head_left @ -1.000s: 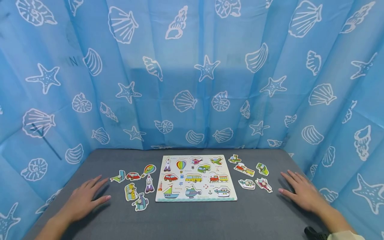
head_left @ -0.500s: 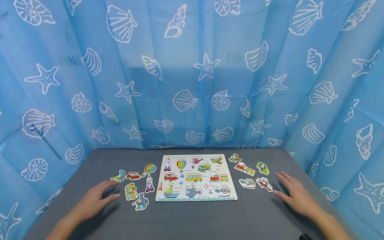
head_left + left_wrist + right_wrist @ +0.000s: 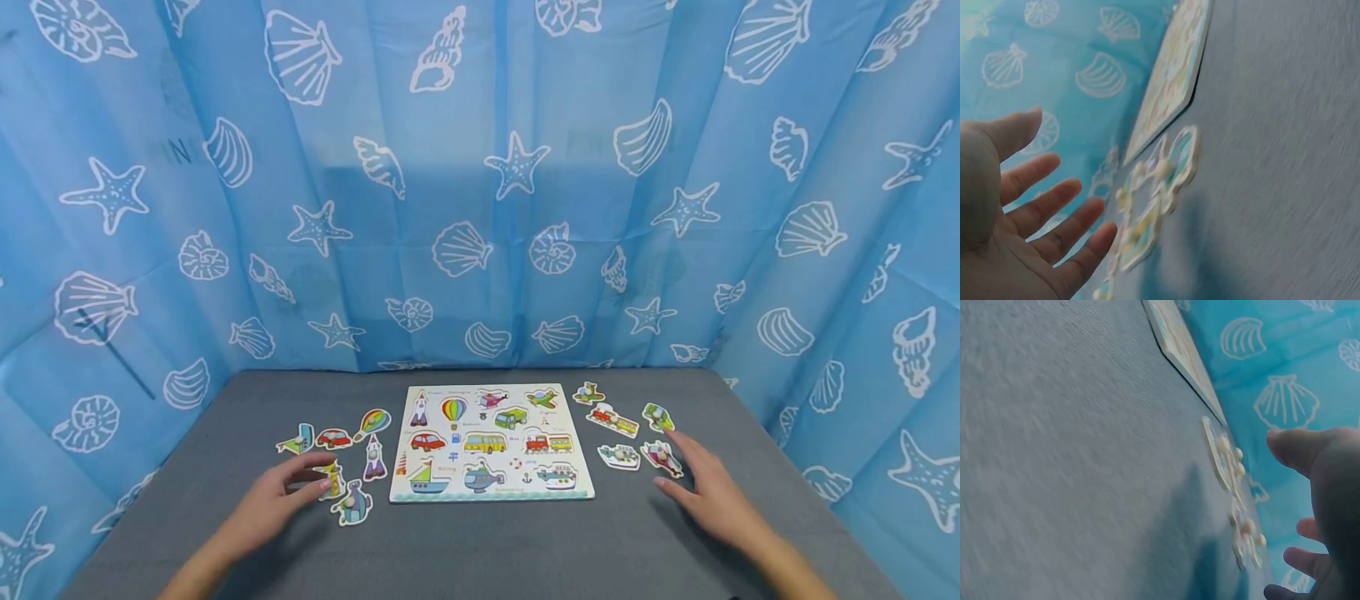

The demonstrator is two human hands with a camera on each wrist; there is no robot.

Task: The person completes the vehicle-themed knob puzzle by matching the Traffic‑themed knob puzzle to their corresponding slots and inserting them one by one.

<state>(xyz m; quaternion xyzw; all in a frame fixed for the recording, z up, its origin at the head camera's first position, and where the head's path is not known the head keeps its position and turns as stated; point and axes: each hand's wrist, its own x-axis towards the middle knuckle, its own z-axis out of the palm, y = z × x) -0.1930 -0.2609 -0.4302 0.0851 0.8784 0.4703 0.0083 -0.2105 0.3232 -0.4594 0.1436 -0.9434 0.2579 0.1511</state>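
Note:
My left hand (image 3: 273,504) hovers over the left group of knobbed puzzle pieces, its fingertips above the yellow bus piece (image 3: 335,483) and partly hiding it. In the left wrist view its fingers are spread and hold nothing. Close by lie a submarine piece (image 3: 352,505), a rocket piece (image 3: 375,458), a red car piece (image 3: 333,438), a sailboat piece (image 3: 299,439) and a balloon piece (image 3: 372,422). My right hand (image 3: 708,492) is beside the helicopter piece (image 3: 662,458), fingers extended, holding nothing. The green truck piece (image 3: 657,417) lies just beyond its fingertips.
A white puzzle board (image 3: 491,492) with printed vehicles lies mid-table between the hands. Right of it are a ship piece (image 3: 619,457), a train piece (image 3: 612,421) and a plane piece (image 3: 588,393). A blue shell-patterned curtain (image 3: 517,250) hangs behind the grey table (image 3: 480,550).
Both hands have moved inward from the table's sides, the left to the bus piece and the right to the helicopter piece. The pieces and board stay where they were.

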